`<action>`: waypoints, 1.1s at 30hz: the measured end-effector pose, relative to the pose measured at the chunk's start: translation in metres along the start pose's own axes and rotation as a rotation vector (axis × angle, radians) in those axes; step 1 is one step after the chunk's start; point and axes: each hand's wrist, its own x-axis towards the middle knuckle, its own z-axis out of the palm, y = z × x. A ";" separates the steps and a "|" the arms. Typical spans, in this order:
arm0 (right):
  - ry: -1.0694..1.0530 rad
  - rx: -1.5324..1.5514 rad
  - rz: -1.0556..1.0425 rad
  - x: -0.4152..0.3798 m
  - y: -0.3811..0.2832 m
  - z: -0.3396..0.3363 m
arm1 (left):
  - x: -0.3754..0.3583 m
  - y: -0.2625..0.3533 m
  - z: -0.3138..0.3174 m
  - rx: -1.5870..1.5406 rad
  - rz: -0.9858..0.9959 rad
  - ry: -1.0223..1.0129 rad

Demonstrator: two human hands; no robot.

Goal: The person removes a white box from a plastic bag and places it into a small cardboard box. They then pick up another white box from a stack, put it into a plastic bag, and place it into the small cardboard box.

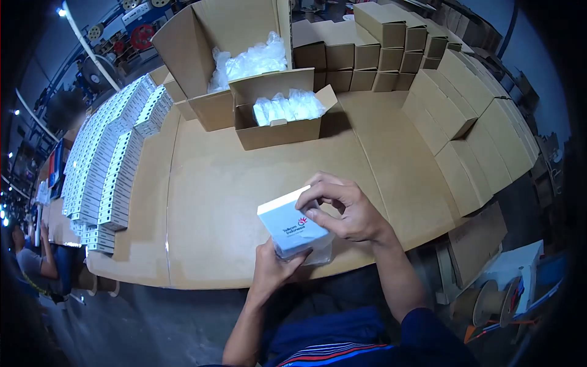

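Note:
A small white box [292, 227] with red and black print is held up near the table's front edge, tilted. Cupped under its lower end, my left hand [272, 266] is closed round it. My right hand [342, 208] has its fingers curled and pinched at the box's upper right edge. Clear plastic, like a bag [321, 254], surrounds the lower part of the box and hangs to its right. Beyond the hands stands an open carton [275, 136] with several plastic-wrapped white packs [290, 107] inside.
A larger open carton [217, 113] holding clear plastic bags [257, 58] stands at the back. Tall stacks of white boxes [101, 159] line the left side. Brown cartons [367, 55] are stacked at the back right, with more brown cartons [471, 128] along the right edge. Another person [43, 257] is at far left.

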 end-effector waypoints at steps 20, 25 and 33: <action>0.407 0.581 0.482 -0.074 0.067 0.042 | -0.005 -0.038 0.004 -0.804 -0.086 0.123; 0.507 0.590 0.419 -0.082 0.078 0.054 | -0.003 -0.043 0.004 -0.690 -0.039 0.104; 0.592 0.548 0.264 -0.074 0.068 0.059 | 0.004 -0.017 0.007 -0.563 0.136 0.114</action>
